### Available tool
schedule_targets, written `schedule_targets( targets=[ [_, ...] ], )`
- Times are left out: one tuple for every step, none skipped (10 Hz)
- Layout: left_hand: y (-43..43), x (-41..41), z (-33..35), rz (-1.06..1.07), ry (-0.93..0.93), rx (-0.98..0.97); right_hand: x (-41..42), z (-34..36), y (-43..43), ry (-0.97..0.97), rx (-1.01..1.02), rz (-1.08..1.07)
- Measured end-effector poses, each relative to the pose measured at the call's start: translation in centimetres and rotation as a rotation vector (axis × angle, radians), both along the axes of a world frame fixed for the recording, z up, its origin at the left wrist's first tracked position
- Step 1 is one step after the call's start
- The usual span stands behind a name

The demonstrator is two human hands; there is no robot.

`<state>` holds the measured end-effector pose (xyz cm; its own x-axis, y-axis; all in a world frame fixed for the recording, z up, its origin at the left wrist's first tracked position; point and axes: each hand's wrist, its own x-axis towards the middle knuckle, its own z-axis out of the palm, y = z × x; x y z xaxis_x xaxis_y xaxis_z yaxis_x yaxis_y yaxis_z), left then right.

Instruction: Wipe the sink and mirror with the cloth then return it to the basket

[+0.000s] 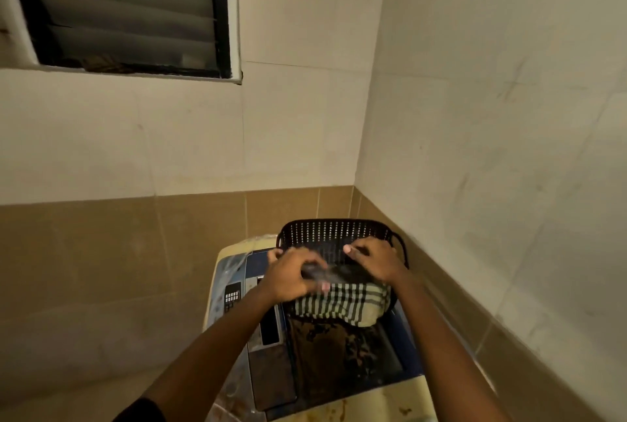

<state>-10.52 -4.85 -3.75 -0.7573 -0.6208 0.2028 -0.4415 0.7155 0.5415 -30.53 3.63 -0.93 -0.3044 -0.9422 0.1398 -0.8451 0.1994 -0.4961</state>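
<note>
A black perforated plastic basket (334,231) sits on top of a washing machine in the room's corner. A checked green-and-white cloth (342,303) hangs over the basket's near rim and spills out toward me. My left hand (290,274) and my right hand (375,260) are both over the basket, fingers curled around a dark, blurred bunch of fabric (325,272) at the top of the cloth. No sink or mirror is in view.
The washing machine (237,286) has a control panel at left and a dark stained lid (332,350) toward me. Tiled walls close in behind and at right. A louvred window (125,11) is high on the left.
</note>
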Motion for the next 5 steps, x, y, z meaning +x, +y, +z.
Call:
schedule_targets(
  targets=[
    [0.1,0.3,-0.5,-0.003,-0.367,-0.171,0.9,0.5,0.8,-0.116,0.312,0.278],
    [0.1,0.5,-0.9,0.087,-0.349,-0.18,0.9,-0.8,0.9,0.345,0.476,0.283],
    [0.8,0.5,-0.8,0.103,-0.39,-0.228,0.3,-2.1,1.0,0.475,0.447,0.231],
    [1.7,1.3,-0.2,0.085,-0.414,-0.237,0.8,-1.8,1.7,0.464,0.426,0.185],
    [2.3,3.5,-0.1,0.081,-0.363,-0.211,2.8,-1.5,2.0,0.418,0.371,0.139]
  ],
)
